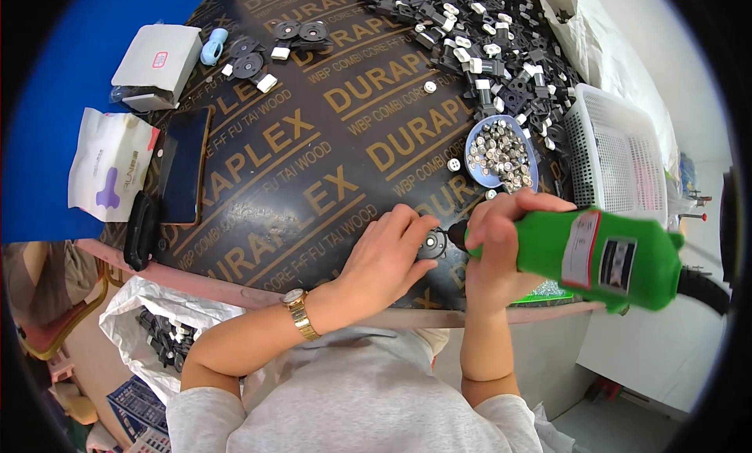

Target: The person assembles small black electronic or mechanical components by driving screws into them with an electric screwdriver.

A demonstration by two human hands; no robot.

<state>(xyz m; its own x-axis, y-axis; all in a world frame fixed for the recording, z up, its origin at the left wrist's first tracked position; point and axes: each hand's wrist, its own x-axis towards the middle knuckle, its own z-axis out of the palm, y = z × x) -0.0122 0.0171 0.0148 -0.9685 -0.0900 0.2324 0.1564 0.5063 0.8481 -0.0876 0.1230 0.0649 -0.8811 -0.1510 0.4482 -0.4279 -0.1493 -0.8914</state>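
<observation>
From the head camera, the person is leaning over a dark brown worktop [313, 163] with pale lettering across it. The left hand [388, 253] is lying palm down near the near edge, its grip closed lightly, fingertips pinching and pressing a small round black disc part [432, 244] flat against the worktop. A gold wristwatch [299, 312] is sitting on that wrist. The right hand [497, 245] is wrapping fully around a green electric screwdriver [599, 257], its grip shut tight on the body, and the tool's dark tip is pointing left and touching the disc part. A black cord is trailing from the tool's right end.

Just beyond the right hand, a blue bowl [501, 151] is holding many small silvery screws. Farther off, toward the far right, a heap of black and white plastic parts [486, 45] is spreading out, beside a white mesh basket [619, 151]. On the left, a dark phone [184, 167] is lying near a white pouch [110, 163] and a grey box [157, 61]. A few assembled black discs [270, 49] are resting at the far left.
</observation>
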